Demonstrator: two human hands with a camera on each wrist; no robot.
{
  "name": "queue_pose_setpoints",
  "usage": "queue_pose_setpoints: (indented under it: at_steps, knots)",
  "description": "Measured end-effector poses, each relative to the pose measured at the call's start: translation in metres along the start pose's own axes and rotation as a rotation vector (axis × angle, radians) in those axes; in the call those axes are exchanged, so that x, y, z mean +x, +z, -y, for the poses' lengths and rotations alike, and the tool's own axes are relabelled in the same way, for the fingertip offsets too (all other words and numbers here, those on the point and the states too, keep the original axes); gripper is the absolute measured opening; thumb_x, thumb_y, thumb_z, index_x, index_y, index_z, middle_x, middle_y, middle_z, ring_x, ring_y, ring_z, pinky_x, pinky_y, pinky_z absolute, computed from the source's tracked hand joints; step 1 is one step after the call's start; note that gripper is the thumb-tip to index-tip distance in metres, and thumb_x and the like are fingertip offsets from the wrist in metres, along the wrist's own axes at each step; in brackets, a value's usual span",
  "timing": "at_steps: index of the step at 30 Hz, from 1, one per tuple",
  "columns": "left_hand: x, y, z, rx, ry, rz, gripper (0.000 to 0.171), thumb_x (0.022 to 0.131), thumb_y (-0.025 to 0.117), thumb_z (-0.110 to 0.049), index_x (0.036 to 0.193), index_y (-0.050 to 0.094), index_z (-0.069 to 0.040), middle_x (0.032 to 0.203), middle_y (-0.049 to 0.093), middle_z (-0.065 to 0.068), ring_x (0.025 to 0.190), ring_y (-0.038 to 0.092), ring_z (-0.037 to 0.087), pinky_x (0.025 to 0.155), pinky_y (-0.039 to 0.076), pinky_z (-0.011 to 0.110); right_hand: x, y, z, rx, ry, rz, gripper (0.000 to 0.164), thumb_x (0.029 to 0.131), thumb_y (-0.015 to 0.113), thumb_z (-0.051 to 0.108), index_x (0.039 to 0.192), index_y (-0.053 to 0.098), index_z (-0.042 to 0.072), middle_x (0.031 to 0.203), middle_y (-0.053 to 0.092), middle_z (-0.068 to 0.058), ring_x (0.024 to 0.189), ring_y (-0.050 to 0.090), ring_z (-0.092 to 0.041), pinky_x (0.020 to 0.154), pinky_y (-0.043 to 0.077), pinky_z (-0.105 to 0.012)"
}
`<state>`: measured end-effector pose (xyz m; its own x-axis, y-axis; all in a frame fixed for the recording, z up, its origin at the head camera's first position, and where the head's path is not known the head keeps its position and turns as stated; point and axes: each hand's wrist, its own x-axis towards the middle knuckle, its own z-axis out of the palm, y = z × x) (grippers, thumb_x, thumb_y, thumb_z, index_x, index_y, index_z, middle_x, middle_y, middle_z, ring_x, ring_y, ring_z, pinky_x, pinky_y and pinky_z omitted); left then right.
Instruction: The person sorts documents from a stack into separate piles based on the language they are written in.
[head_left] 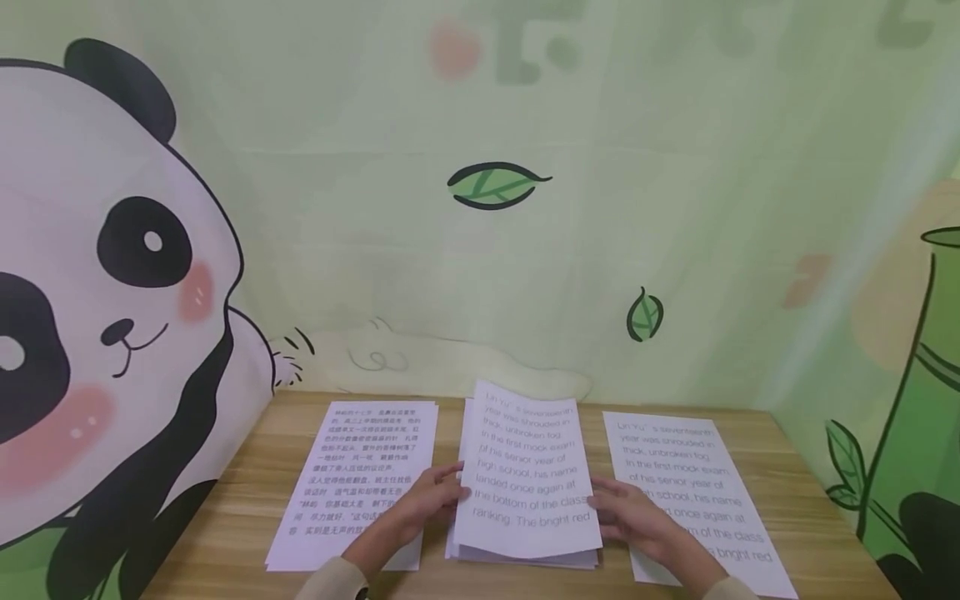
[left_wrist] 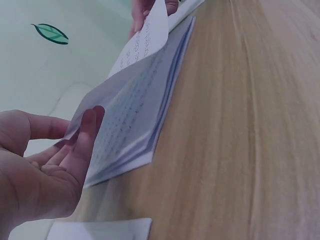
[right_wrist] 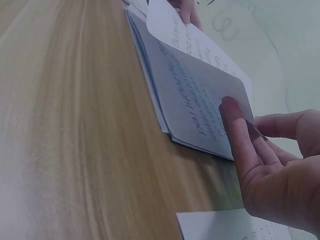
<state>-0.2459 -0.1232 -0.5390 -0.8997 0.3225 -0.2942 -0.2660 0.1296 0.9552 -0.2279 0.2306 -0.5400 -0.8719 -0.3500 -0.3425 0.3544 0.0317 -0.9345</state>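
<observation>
White rectangular paper sheet with large English print (head_left: pixel 528 467), raised and bowed over white paper stack (head_left: pixel 467 555), midway between left and right edges of brown wood-grain tabletop (head_left: pixel 787 492). Left hand (head_left: pixel 431 504), right hand (head_left: pixel 637 517): each grip nearly closed, thumb and fingers pinching sheet's side edge. White Chinese-printed pages (head_left: pixel 360 467) toward tabletop's left edge; white English-printed page (head_left: pixel 675 454) toward right edge.

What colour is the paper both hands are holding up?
The sheet is white, printed in grey; the head view shows it best.
</observation>
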Motion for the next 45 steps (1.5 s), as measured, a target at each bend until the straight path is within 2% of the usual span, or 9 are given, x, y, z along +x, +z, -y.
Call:
queue_pose_setpoints:
  at_steps: [8,15,21,27,36,39,41,43,45]
  knots:
    - [0.008,0.015,-0.007,-0.036,0.04,0.062,0.068,0.093,0.064,-0.008,0.154,0.036,0.003,0.122,0.072,0.018,0.093,0.072,0.016,0.082,0.059,0.032,-0.01,-0.016,0.004,-0.01,0.033,-0.131,0.073,0.099,0.062,0.016,0.158,0.024,-0.004,0.146,0.057,-0.022,0.109,0.07,-0.021,0.092,0.058,-0.039]
    - [0.011,0.04,-0.012,-0.02,0.071,0.102,0.067,0.093,0.064,-0.005,0.153,0.036,0.003,0.123,0.07,0.02,0.093,0.072,0.018,0.084,0.061,0.036,-0.025,-0.036,0.004,-0.014,0.027,-0.143,0.07,0.102,0.057,0.013,0.159,0.021,-0.006,0.149,0.053,-0.024,0.112,0.069,-0.021,0.092,0.058,-0.039]
    - [0.018,0.061,-0.017,-0.022,0.08,0.151,0.065,0.091,0.065,-0.003,0.152,0.042,-0.001,0.12,0.072,0.018,0.095,0.073,0.021,0.085,0.062,0.038,-0.042,-0.06,0.005,0.001,0.039,-0.174,0.072,0.102,0.058,0.014,0.16,0.019,-0.004,0.139,0.063,-0.013,0.11,0.07,-0.018,0.09,0.058,-0.038]
    - [0.029,0.09,-0.018,-0.031,0.072,0.187,0.063,0.091,0.064,0.001,0.151,0.044,-0.001,0.121,0.073,0.021,0.099,0.075,0.028,0.084,0.063,0.04,-0.059,-0.085,0.0,0.057,0.019,-0.198,0.077,0.101,0.062,0.014,0.161,0.017,-0.002,0.122,0.07,0.005,0.105,0.069,-0.011,0.089,0.057,-0.033]
    - [0.042,0.14,-0.023,-0.084,0.075,0.184,0.063,0.09,0.064,0.003,0.15,0.045,-0.001,0.116,0.074,0.018,0.095,0.076,0.028,0.08,0.064,0.04,-0.073,-0.125,-0.004,0.056,0.06,-0.314,0.074,0.103,0.059,0.02,0.163,0.017,0.005,0.109,0.068,0.012,0.101,0.065,-0.009,0.086,0.056,-0.031]
    - [0.046,0.154,-0.026,-0.084,0.088,0.191,0.062,0.09,0.063,0.004,0.149,0.047,-0.002,0.115,0.075,0.018,0.093,0.076,0.027,0.079,0.064,0.039,-0.079,-0.138,-0.005,0.073,0.045,-0.288,0.066,0.105,0.056,0.02,0.163,0.025,0.013,0.107,0.068,0.014,0.1,0.066,-0.008,0.086,0.056,-0.031]
    - [0.048,0.162,-0.028,-0.079,0.099,0.203,0.061,0.09,0.063,0.004,0.149,0.049,-0.004,0.114,0.075,0.018,0.092,0.076,0.026,0.078,0.064,0.038,-0.084,-0.146,-0.005,0.093,0.039,-0.285,0.057,0.105,0.055,0.021,0.159,0.036,0.023,0.105,0.068,0.016,0.099,0.066,-0.007,0.086,0.056,-0.03]
    - [0.049,0.171,-0.031,-0.072,0.104,0.221,0.061,0.09,0.063,0.003,0.148,0.05,-0.006,0.116,0.075,0.017,0.092,0.076,0.025,0.078,0.064,0.036,-0.089,-0.153,-0.007,0.101,0.038,-0.284,0.058,0.106,0.054,0.021,0.16,0.033,0.026,0.105,0.068,0.017,0.099,0.066,-0.006,0.086,0.056,-0.029]
    - [0.048,0.179,-0.033,-0.072,0.098,0.242,0.061,0.09,0.063,0.002,0.149,0.05,-0.008,0.118,0.075,0.016,0.092,0.077,0.024,0.078,0.064,0.035,-0.095,-0.158,-0.009,0.096,0.037,-0.29,0.064,0.106,0.054,0.021,0.162,0.024,0.022,0.104,0.067,0.02,0.099,0.065,-0.004,0.086,0.055,-0.029]
